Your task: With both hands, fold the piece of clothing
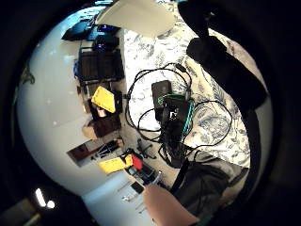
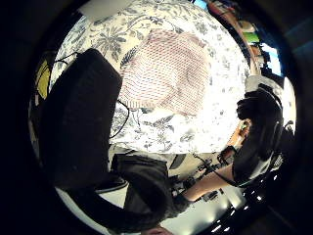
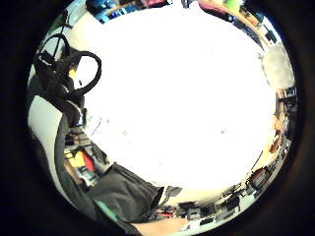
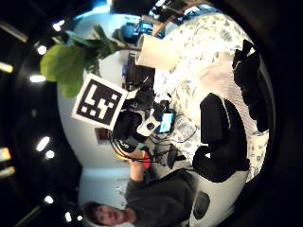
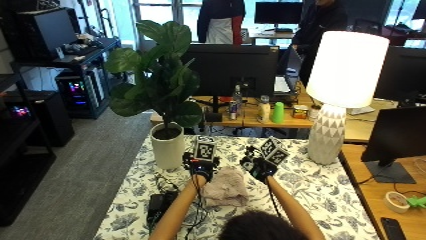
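A pinkish striped garment [image 5: 225,192] lies bunched on the floral tablecloth [image 5: 313,185] in front of the person. My left hand [image 5: 200,167] hovers over the garment's far left corner and my right hand [image 5: 258,167] over its far right corner. In the left thumb side view the garment [image 2: 166,73] lies flat on the cloth at a distance, with my thumb [image 2: 80,122] clear of it and the right hand [image 2: 259,122] beyond. The right thumb side view shows the garment [image 4: 232,85] past my relaxed fingers [image 4: 222,137]. Neither hand holds cloth.
A potted plant [image 5: 168,145] stands at the table's far left and a white lamp [image 5: 333,125] at the far right. A black device with cables [image 5: 160,202] lies at the near left, also seen as the device [image 1: 162,94]. A monitor [image 5: 229,65] stands behind the table.
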### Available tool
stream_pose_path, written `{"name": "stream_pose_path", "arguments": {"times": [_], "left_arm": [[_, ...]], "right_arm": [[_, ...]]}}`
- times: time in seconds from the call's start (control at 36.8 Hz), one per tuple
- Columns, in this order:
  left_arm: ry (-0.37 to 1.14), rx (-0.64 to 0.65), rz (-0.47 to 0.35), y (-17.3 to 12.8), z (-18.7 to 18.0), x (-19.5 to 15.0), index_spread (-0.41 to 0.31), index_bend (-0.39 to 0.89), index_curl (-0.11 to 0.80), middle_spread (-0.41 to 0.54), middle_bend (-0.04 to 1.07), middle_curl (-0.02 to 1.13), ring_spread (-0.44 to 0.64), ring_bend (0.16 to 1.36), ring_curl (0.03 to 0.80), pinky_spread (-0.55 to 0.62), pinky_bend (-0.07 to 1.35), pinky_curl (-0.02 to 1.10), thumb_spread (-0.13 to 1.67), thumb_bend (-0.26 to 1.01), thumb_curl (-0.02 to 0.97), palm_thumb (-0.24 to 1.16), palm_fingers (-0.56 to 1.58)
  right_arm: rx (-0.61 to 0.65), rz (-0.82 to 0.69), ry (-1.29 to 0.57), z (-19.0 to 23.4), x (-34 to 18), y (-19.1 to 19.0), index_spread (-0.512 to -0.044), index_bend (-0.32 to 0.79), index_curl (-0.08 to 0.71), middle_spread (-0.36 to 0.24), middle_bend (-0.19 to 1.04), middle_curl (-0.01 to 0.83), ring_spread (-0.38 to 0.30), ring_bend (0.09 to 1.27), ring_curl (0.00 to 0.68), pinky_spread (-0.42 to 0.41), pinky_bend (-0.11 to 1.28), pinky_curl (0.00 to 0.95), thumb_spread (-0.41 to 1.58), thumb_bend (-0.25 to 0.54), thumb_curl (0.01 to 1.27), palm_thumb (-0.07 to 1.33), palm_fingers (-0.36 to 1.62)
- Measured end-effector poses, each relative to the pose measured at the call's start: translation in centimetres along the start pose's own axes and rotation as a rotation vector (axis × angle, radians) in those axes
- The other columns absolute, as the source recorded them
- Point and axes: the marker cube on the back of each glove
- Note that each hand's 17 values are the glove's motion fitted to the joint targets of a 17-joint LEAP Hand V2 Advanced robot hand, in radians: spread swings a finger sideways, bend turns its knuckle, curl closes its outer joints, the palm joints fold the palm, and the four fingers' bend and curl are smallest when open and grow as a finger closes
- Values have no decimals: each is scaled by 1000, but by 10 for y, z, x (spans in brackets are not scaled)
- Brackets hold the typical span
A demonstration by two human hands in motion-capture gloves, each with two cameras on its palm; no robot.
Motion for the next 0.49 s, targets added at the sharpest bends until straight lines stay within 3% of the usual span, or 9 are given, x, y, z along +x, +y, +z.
{"name": "stream_pose_path", "arguments": {"times": [0.08,0.16,0.24,0.35,0.49], "left_arm": [[-25,-54,68,16,-5,11,76,68,54,354,179,333,351,908,354,258,919,404,1459,-5,160,117,34],[-45,20,26,11,-9,20,78,81,60,361,180,328,357,909,347,261,925,399,1452,-7,159,114,35],[-55,47,-5,4,-10,28,78,82,66,366,182,325,361,911,343,263,930,395,1446,-7,159,111,35],[-56,20,59,0,-8,38,79,88,74,370,183,322,364,915,338,269,931,389,1441,-6,159,110,35],[-61,-46,122,-4,-3,45,79,89,83,373,184,319,370,914,331,274,934,383,1433,-6,159,107,36]], "right_arm": [[72,-7,34,-15,12,7,-175,92,246,-69,362,493,-154,710,452,-245,686,402,1254,14,417,852,1165],[117,-45,53,-25,14,17,-174,92,245,-67,364,492,-153,702,448,-238,672,397,1274,16,416,867,1173],[104,18,38,-30,-2,37,-174,92,244,-70,365,491,-153,692,446,-228,664,396,1289,11,413,871,1173],[46,48,-35,-28,-16,49,-174,94,242,-66,370,491,-153,680,444,-218,654,394,1303,4,410,877,1175],[75,191,129,-24,4,39,-174,96,244,-64,368,489,-153,674,443,-214,644,394,1310,-1,410,892,1179]]}}
